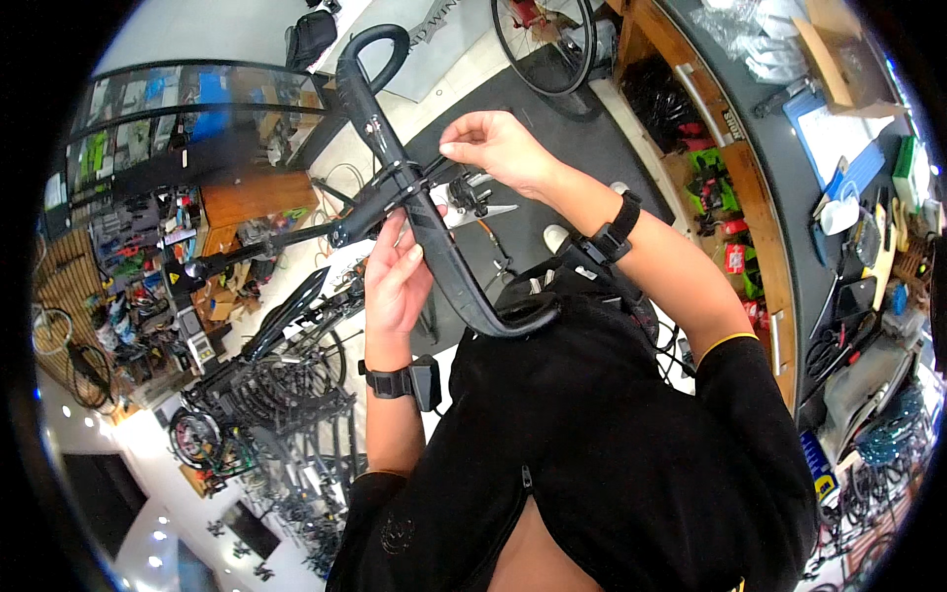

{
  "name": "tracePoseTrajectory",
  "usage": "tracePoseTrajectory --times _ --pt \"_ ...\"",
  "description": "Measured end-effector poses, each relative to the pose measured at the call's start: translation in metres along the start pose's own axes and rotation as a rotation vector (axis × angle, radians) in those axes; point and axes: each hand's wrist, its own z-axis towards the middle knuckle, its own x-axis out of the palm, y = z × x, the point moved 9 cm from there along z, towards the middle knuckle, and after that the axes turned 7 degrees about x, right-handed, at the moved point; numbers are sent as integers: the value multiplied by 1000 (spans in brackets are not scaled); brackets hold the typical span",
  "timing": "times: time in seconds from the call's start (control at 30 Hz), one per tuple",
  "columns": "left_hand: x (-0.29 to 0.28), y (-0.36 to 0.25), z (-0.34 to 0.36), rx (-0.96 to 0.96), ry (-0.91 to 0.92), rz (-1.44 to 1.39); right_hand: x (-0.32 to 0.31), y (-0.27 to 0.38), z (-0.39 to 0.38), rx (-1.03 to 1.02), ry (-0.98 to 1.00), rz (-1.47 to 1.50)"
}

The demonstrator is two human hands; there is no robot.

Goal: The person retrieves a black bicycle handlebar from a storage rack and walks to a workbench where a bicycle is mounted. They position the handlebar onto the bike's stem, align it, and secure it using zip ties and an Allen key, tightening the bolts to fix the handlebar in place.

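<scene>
A black drop handlebar [439, 252] runs diagonally through the middle of the head view, joined to a stem [370, 212] on a bike frame. My left hand [395, 276] is closed at the bar's underside, just below the stem clamp, its fingers partly hidden behind the bar. My right hand [498, 153], right of the clamp, pinches a thin dark rod [437, 166] that points toward it; whether this is a tool or cable is unclear. Below my right hand hangs a cluster of dark bike parts [469, 197].
A dark mat [621, 148] lies on the floor with a wheel [541, 49] at its far edge. On the right stands a workbench [750, 79] with tools, boxes and open wooden storage. Racked bikes [252, 414] and cluttered shelves [148, 276] fill the left.
</scene>
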Motion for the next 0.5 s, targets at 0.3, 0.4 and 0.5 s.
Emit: tracePoseTrajectory --times 0.3,0.4,0.5 --pt "-4 1 -1 -39 -51 36 13 2 1 -135 -11 91" --pt "-6 2 1 -48 -65 39 14 8 -6 -181 -67 -20" --pt "-7 1 -1 -62 -75 54 17 9 -9 -212 -68 -31"
